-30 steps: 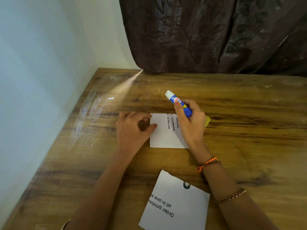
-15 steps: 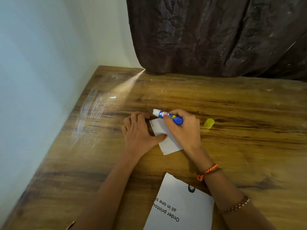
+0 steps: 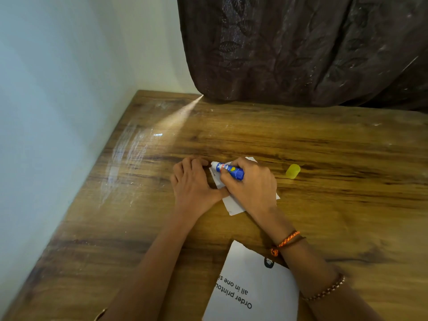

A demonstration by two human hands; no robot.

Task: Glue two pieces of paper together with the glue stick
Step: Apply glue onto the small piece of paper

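Since half a second ago the small paper (image 3: pixel 234 205) has turned a little further under the hands, its near corner now pointing toward the person, and the glue stick (image 3: pixel 229 169) lies lower and flatter across its far edge. The hands have barely shifted on the table.

The left hand (image 3: pixel 193 184) rests palm down with fingers curled, pressing the paper's left edge onto the wood; its thumb reaches toward the right hand and touches it. It grasps nothing, only pins the sheet.

The right hand (image 3: pixel 251 188) is closed around the blue barrel of the glue stick, fingers and thumb pinching it near its middle. The white end points left, toward the left hand's fingertips, just above the paper's top left corner. Whether the tip touches the paper cannot be told. Most of the sheet is hidden beneath this hand.

The yellow cap (image 3: pixel 293 171) lies on its side to the right, near the right hand but apart from it.

Nearer the person, a larger printed sheet (image 3: pixel 252 288) lies flat, partly under the right forearm, which wears two bracelets (image 3: pixel 287 240).

The table (image 3: pixel 347 205) is wood grain, streaked with pale smears on its left part. A pale wall (image 3: pixel 58 112) runs along its left side, and a dark patterned curtain (image 3: pixel 301 49) hangs behind its far edge.
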